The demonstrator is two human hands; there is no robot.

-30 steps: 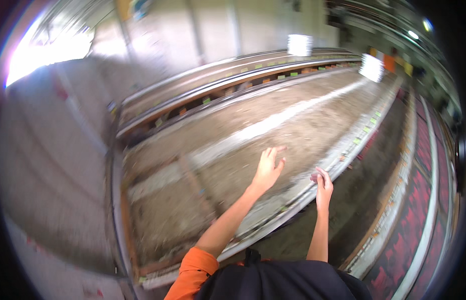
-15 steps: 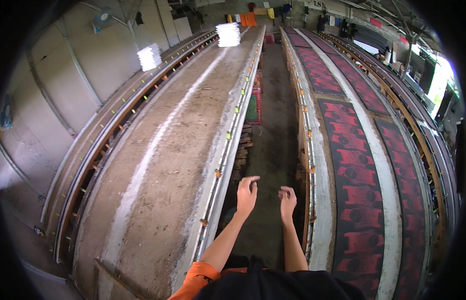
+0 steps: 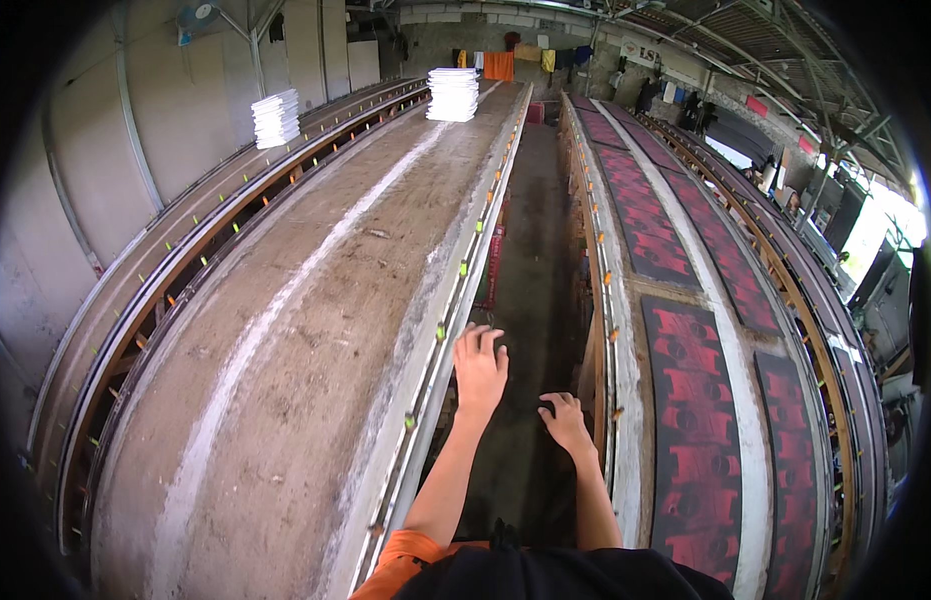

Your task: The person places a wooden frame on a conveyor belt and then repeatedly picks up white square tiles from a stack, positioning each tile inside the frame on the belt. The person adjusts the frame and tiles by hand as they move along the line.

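Both my hands hang in the air over the narrow aisle between two long tables. My left hand point(image 3: 480, 372) is raised beside the rail of the left table point(image 3: 325, 380), its fingers spread and nothing in them. Lower and to the right, my right hand point(image 3: 566, 422) has loosely bent fingers, apart, and holds nothing; it is near the edge of the right table point(image 3: 633, 420). Dark fabric panels point(image 3: 693, 440) with red printed shapes lie flat along the right table. Neither hand appears to touch a table.
Small green and orange clips point(image 3: 463, 268) line the table rails. A white stack point(image 3: 452, 95) stands far along the left table, and another white stack point(image 3: 275, 118) is farther left. Colored cloths point(image 3: 498, 66) hang at the back wall. A red item point(image 3: 493, 265) sits low beside the aisle.
The view has shifted forward along the aisle and tilted up slightly. My left hand has risen a little with its fingers spreading; my right hand has dropped lower. Both stay free of objects.
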